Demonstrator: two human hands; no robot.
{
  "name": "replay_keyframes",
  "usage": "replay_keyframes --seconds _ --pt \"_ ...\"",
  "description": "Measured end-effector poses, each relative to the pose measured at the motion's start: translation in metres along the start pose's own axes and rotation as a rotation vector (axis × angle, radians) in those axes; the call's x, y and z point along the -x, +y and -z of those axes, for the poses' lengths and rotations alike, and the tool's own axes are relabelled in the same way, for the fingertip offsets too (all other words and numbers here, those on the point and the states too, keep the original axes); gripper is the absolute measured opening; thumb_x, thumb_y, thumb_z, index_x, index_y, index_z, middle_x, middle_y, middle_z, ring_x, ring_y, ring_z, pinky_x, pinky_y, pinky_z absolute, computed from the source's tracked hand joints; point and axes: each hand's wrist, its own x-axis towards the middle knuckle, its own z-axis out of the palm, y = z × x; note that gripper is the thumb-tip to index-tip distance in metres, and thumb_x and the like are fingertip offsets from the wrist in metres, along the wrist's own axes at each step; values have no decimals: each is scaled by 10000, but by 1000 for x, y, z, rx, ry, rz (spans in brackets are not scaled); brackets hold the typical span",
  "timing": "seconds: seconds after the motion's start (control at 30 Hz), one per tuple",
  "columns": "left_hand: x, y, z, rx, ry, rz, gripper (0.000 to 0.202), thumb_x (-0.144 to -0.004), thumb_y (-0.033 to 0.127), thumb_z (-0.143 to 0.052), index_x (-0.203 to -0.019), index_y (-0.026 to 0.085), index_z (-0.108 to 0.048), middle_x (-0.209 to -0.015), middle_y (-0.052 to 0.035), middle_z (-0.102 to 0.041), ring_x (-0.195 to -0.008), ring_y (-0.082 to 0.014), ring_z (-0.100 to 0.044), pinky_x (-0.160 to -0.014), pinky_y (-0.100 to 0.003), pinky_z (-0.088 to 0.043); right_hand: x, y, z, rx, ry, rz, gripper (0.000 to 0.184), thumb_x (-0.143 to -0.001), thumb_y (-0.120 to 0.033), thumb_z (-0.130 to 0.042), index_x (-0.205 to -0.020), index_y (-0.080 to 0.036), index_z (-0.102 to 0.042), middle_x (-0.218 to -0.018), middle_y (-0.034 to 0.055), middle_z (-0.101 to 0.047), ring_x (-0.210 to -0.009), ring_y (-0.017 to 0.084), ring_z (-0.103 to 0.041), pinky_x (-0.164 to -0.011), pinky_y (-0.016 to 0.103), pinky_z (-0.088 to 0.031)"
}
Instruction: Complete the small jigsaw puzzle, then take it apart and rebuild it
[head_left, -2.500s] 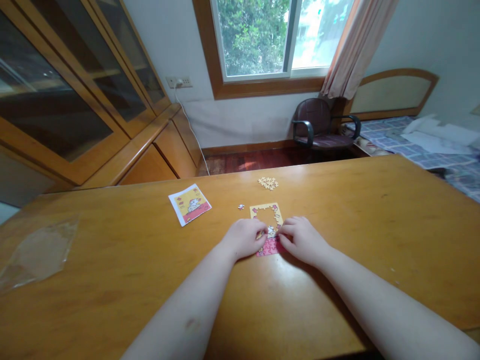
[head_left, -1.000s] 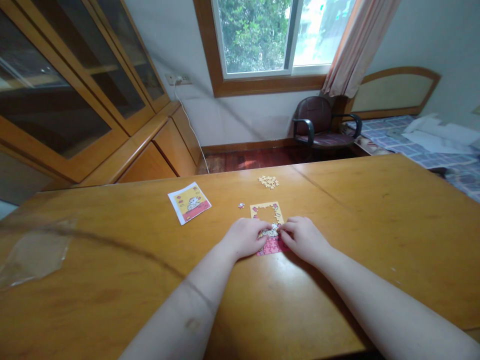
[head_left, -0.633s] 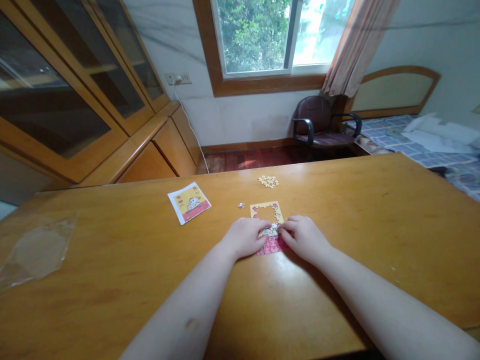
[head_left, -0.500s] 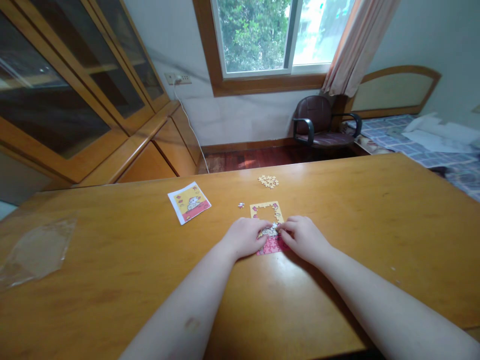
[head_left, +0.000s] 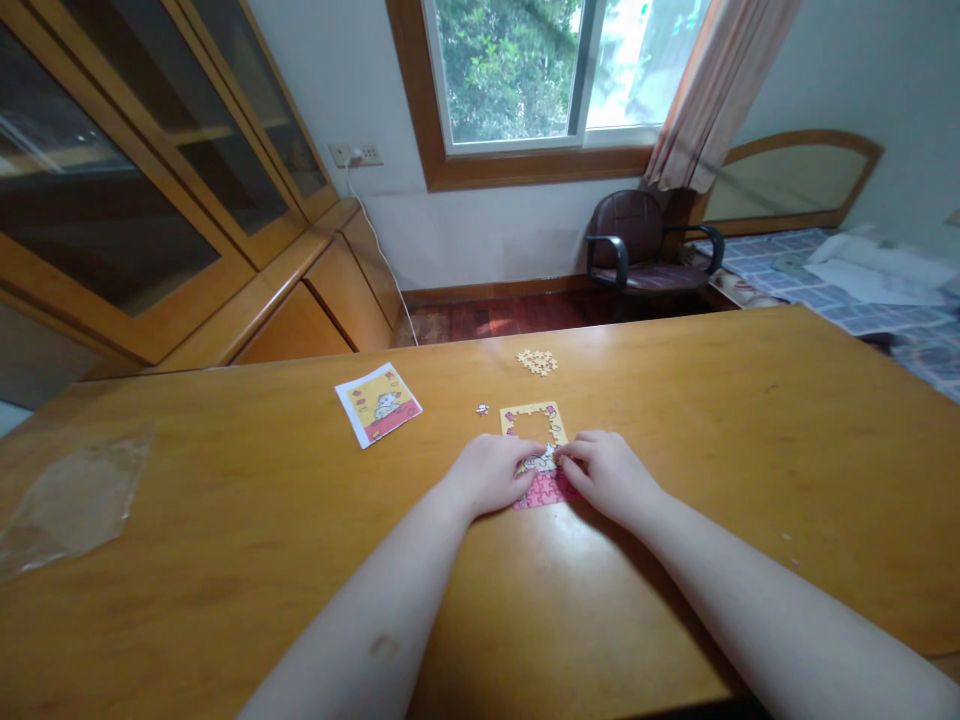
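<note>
A small partly built jigsaw puzzle (head_left: pixel 534 423) with a yellow border and pink bottom lies on the wooden table (head_left: pixel 675 420). My left hand (head_left: pixel 491 472) rests on its left side with fingers curled down. My right hand (head_left: pixel 609 474) sits on its right side, fingertips pinched at a white piece near the puzzle's middle. A single loose piece (head_left: pixel 482 409) lies just left of the puzzle. Several loose pieces form a small pile (head_left: pixel 537 361) farther back. A reference picture card (head_left: pixel 378 404) lies to the left.
A clear plastic bag (head_left: pixel 71 500) lies at the table's left edge. Wooden glass-door cabinets (head_left: pixel 150 190) stand on the left. Beyond the table are a dark armchair (head_left: pixel 637 250), a window and a bed (head_left: pixel 840 280).
Both hands stay on the puzzle; the fingertips have shifted slightly around the white piece in the middle. Nothing else has moved.
</note>
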Motion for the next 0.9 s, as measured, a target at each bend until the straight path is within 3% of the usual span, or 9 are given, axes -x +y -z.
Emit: replay_keyframes --seconds 0.47,0.7,0.77,0.9 --pt "0 -4 -3 -55 0 -68 345 -874 337 -499 -1187 345 -644 -1006 -10 -730 -887 -193 -664 -767 -288 -489 0 2 -2 -9 14 -4 275 -888 -256 -490 -972 -240 -751 -807 46 -685 -784 178 -609 -753 283 -399" --pt "0 -4 -4 -41 74 -87 320 -863 295 -514 -1147 322 -658 -943 -7 -722 -852 -190 -654 -756 -297 -488 -1 2 -3 -15 1 -27 271 -889 -267 -494 -990 -248 -745 -838 45 -701 -805 185 -624 -771 285 -418" --pt "-1 -6 -2 -11 200 -9 302 -870 266 -499 -1126 272 -659 -972 -18 -711 -889 -185 -645 -809 -297 -481 -1 1 -2 -13 5 -27 273 -889 -261 -490 -981 -240 -745 -851 46 -707 -813 188 -629 -786 291 -421" --pt "-2 -21 3 -70 451 355 289 -883 238 -459 -1100 200 -646 -1006 -69 -670 -936 -213 -620 -850 -332 -470 -1 0 -1 -26 4 -35 276 -887 -255 -481 -974 -228 -741 -878 46 -717 -829 193 -637 -807 302 -428"
